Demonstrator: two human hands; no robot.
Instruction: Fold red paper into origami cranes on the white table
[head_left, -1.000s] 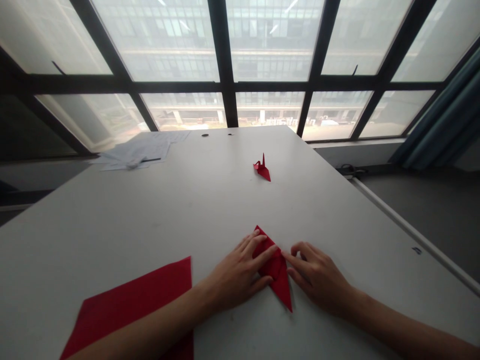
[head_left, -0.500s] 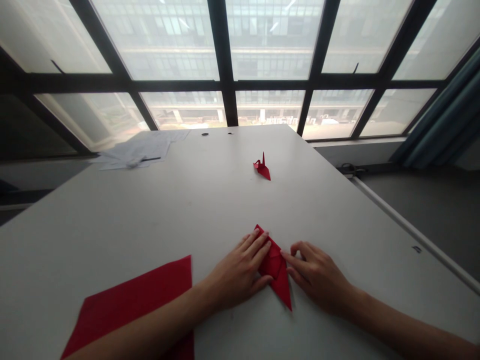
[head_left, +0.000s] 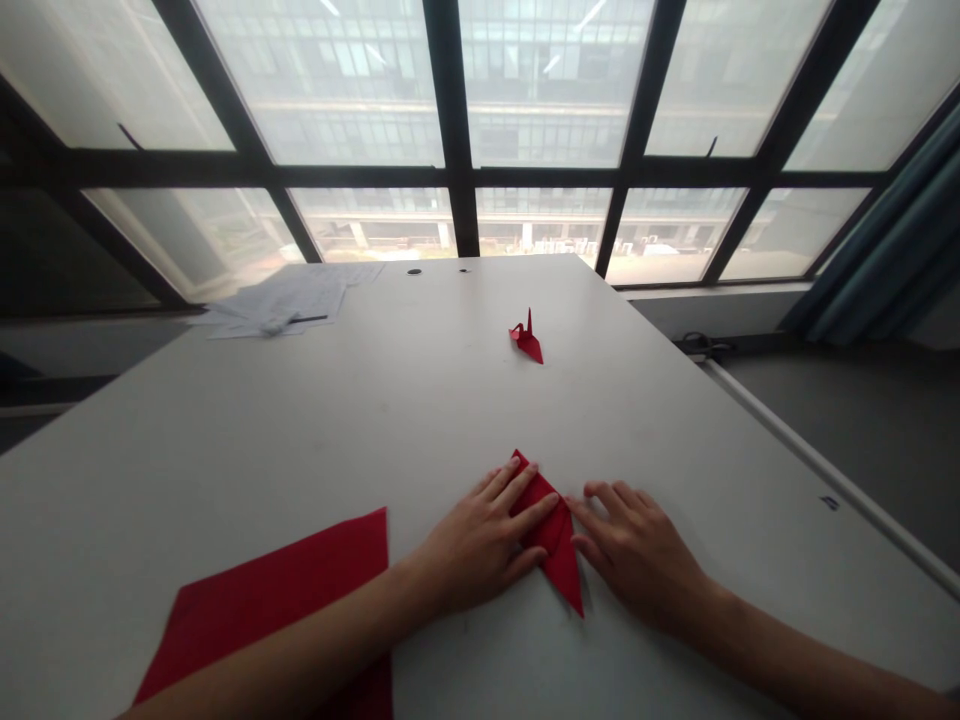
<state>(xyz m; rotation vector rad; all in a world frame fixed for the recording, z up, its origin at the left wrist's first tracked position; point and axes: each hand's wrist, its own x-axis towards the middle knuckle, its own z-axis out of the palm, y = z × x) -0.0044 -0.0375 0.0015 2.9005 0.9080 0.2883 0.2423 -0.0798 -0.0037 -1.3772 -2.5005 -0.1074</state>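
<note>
A folded piece of red paper point(head_left: 562, 570), kite-like with pointed ends, lies on the white table in front of me. My left hand point(head_left: 491, 540) rests flat over its left part, fingers stretched out, the index fingertip close to the right corner. At that right corner is my right hand point(head_left: 626, 535), its index fingertip touching or just beside the paper edge. Its thumb is apart from the index finger, and the other fingers are loosely bent. Part of the fold is hidden under my left hand.
A larger red sheet point(head_left: 285, 600) lies at the left, partly under my left forearm. Farther back stands a red paper crane point(head_left: 528, 342). White papers point(head_left: 292, 300) with a dark pen point(head_left: 309, 319) lie at the far left. The table's right edge point(head_left: 780, 450) slants past my right arm.
My left index finger has slid right across the paper, toward its right corner. The fingers of my right hand have loosened slightly. The folded paper has hardly moved.
</note>
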